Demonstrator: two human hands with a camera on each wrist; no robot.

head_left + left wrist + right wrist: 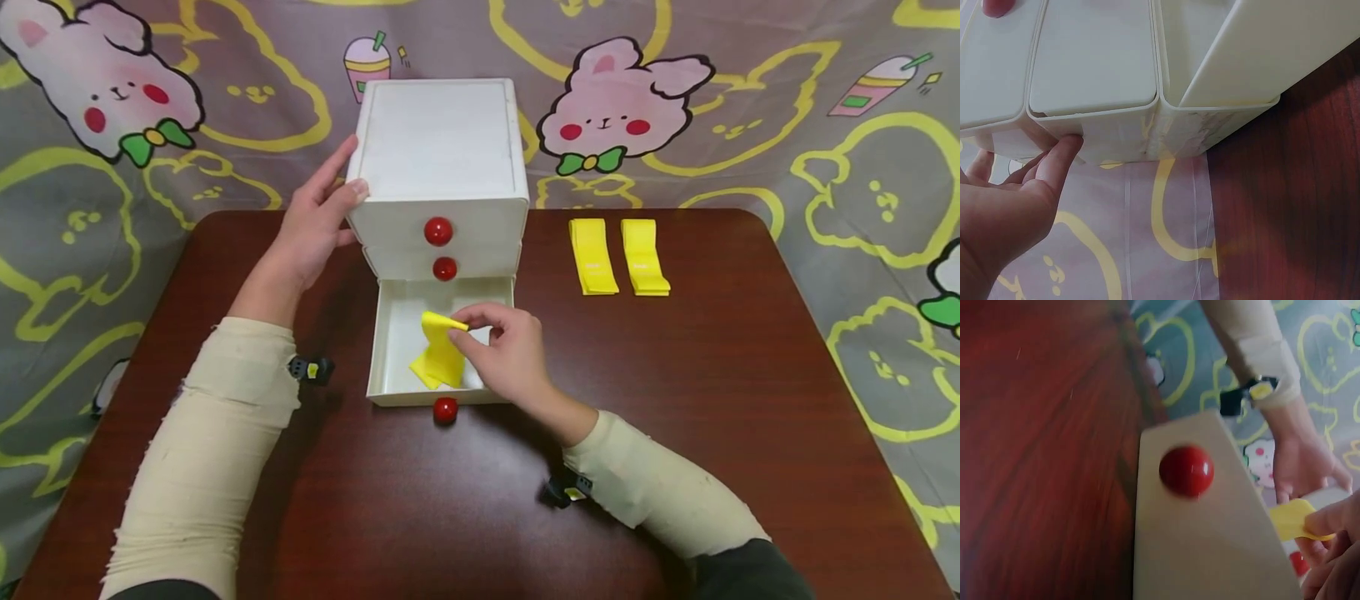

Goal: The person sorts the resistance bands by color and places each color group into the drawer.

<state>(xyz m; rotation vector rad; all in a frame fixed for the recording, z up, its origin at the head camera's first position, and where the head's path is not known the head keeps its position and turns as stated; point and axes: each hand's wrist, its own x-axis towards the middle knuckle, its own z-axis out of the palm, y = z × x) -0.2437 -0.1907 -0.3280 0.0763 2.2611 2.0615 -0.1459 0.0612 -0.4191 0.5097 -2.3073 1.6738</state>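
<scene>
A white drawer cabinet (442,142) with red ball knobs stands at the back of the table, its bottom drawer (386,333) pulled out. My left hand (315,212) rests against the cabinet's left side, thumb near the top front corner and fingers extended along the wall; in the left wrist view the fingertips touch the side panel. Over the drawer, my right hand (510,346) pinches a folded yellow strip (442,350) by its upper end between thumb and fingers. The strip's lower end hangs inside the drawer. Two upper drawers are closed.
Two more folded yellow strips (592,257) lie side by side on the brown table (712,375), right of the cabinet. A patterned cloth (255,108) hangs behind and at the sides. The drawer's red knob (445,411) juts toward the front.
</scene>
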